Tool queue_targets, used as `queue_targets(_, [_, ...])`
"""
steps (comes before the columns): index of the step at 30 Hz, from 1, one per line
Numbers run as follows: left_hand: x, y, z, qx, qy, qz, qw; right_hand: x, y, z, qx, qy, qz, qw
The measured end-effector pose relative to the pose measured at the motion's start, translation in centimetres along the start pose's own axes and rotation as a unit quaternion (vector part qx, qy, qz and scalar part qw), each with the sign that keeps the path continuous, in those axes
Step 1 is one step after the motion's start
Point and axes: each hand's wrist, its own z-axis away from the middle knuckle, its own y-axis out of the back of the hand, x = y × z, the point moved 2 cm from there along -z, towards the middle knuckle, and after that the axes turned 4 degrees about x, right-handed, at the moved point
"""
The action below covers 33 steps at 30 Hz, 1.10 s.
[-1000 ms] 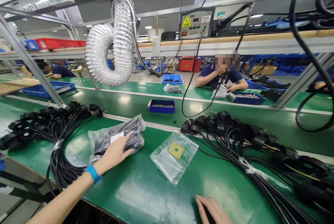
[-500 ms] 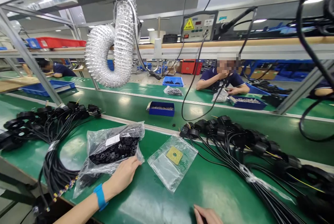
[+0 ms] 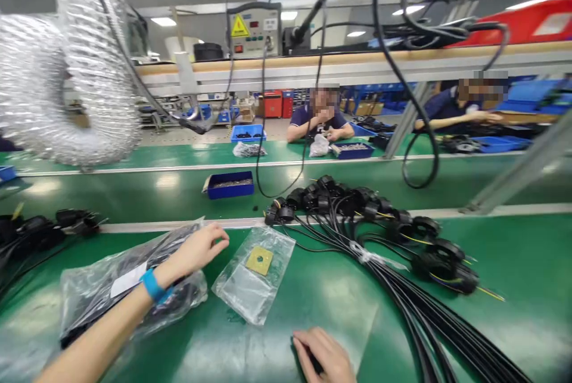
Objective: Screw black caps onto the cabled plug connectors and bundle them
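My left hand (image 3: 201, 249) hovers over the right end of a clear plastic bag (image 3: 134, 287) of black parts with a white label. Its thumb and fingers are slightly apart and hold nothing; the wrist wears a blue band (image 3: 153, 286). To the right of it lies a flat clear bag (image 3: 250, 296) with a square yellow piece (image 3: 259, 259), which has a hole in its middle. My right hand (image 3: 325, 354) is low at the front of the green table, its fingers curled and the tips together. Whatever is between them, if anything, is hidden.
Bundled black cables with round black housings (image 3: 357, 198) spread over the right side; more housings (image 3: 38, 231) lie at far left. A blue box (image 3: 230, 185) of small parts stands beyond the table's metal strip. Cables and a silver duct (image 3: 93, 73) hang down. Two people sit opposite.
The view has turned right. My left hand has let go of the bag's edge and lifted, its fingers parting. More of my right hand shows, its fingers still curled.
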Motion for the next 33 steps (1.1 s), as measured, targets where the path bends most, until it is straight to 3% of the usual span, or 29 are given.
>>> queue_targets(3, [-0.3,-1.7,-7.9,-0.045,0.011,-0.063,0.997,-0.4,0.1,0.0,0.004,-0.013,0.02,1.0])
queue_targets(6, [-0.4,-4.6,-14.2,-0.037,0.036,-0.096,0.994,-0.5,-0.1,0.0,0.021,-0.023,0.024,0.999])
queue_targets(8, [-0.5,-6.5,-16.8,-0.028,0.06,-0.108,0.992,-0.6,-0.3,0.1,0.043,-0.03,0.024,0.998])
queue_targets(11, [-0.6,-8.9,-18.4,-0.022,0.083,-0.108,0.99,-1.1,0.6,0.3,0.086,-0.003,0.052,0.995])
queue_targets(15, [-0.6,-10.0,-18.1,0.013,0.093,-0.082,0.992,-1.6,5.6,-0.8,0.061,0.044,0.124,0.99])
queue_targets(18, [-0.5,-8.6,-17.4,0.067,0.127,-0.038,0.989,0.5,11.1,-3.2,-0.008,-0.08,0.208,0.975])
queue_targets(20, [-0.3,-7.0,-16.5,0.126,0.184,-0.005,0.975,3.3,13.7,-5.3,-0.074,-0.164,0.283,0.942])
queue_targets(21, [0.0,-6.2,-15.6,0.16,0.219,0.012,0.962,4.8,14.4,-6.3,-0.117,-0.197,0.323,0.918])
queue_targets(23, [1.2,-5.1,-13.2,0.225,0.278,0.051,0.933,7.8,14.6,-8.1,-0.143,-0.216,0.345,0.902])
queue_targets(25, [3.7,-5.3,-10.3,0.255,0.277,0.107,0.92,10.3,13.7,-9.3,-0.157,-0.234,0.364,0.888])
queue_targets(27, [7.3,-6.7,-7.6,0.232,0.208,0.179,0.933,12.2,12.7,-9.7,-0.162,-0.251,0.385,0.873])
queue_targets(29, [11.5,-9.2,-6.2,0.174,0.126,0.239,0.947,13.4,12.2,-9.5,-0.157,-0.268,0.404,0.86])
queue_targets(31, [15.2,-11.9,-6.4,0.101,0.084,0.303,0.944,14.2,12.5,-8.9,-0.152,-0.284,0.415,0.851])
queue_targets(33, [17.9,-14.2,-8.1,0.062,0.087,0.328,0.939,14.7,13.2,-8.1,-0.151,-0.294,0.422,0.844])
